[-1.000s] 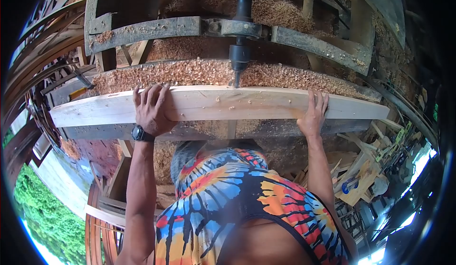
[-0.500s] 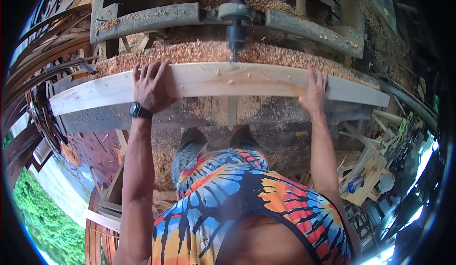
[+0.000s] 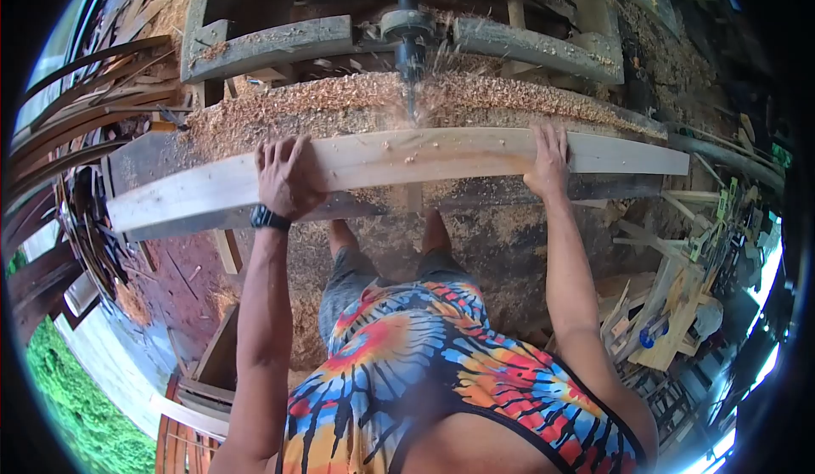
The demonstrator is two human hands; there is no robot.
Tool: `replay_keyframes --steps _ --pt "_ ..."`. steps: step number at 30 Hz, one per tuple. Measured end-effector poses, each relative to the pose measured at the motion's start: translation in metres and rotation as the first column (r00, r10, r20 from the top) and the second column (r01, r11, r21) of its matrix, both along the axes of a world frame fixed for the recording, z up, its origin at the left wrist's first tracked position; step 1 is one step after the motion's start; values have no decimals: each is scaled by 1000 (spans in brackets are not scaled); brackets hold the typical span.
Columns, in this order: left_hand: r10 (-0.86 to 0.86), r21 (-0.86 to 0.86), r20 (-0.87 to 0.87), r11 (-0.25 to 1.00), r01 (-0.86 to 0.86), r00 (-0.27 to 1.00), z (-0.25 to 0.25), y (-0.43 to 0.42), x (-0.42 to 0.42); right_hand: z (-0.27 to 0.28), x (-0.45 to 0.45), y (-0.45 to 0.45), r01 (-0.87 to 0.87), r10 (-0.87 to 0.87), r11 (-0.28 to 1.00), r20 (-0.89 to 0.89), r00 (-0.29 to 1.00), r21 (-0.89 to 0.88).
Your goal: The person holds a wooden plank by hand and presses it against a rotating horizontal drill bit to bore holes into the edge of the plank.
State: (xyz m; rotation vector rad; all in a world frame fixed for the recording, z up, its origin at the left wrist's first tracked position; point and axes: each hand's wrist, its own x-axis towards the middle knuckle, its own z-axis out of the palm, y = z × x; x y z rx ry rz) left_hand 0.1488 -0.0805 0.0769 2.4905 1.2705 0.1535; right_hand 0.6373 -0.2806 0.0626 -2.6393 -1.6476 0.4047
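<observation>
- Far left: curved wood strips (image 3: 93, 117) stacked; green foliage (image 3: 76, 397) lower down.
- Left hand (image 3: 287, 177): clasps wooden plank (image 3: 424, 153), fingers slightly parted over far edge.
- Centre: plank lies across chip-strewn surface (image 3: 137, 166), just short of drill bit (image 3: 412, 100). Chips fly; shavings (image 3: 280, 104) heaped behind, suggesting much cutting done. No hole visible in upper face; far edge hidden, remaining work cannot be judged.
- Right hand (image 3: 549, 164): clasps plank likewise.
- Far right: offcuts (image 3: 671, 325) piled untidily.
</observation>
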Motion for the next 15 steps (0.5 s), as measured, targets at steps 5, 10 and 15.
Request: replay_keyframes --steps 5,10,15 --pt "44 -17 11 999 -44 999 0 -38 -7 24 -13 -16 -31 32 998 25 999 -57" --pt "37 -34 1 999 -37 999 2 -33 -6 22 -9 -15 -48 50 998 39 998 -34" --pt "26 -59 -18 998 -27 999 12 -31 0 25 -8 -16 -40 41 996 10 999 -74"
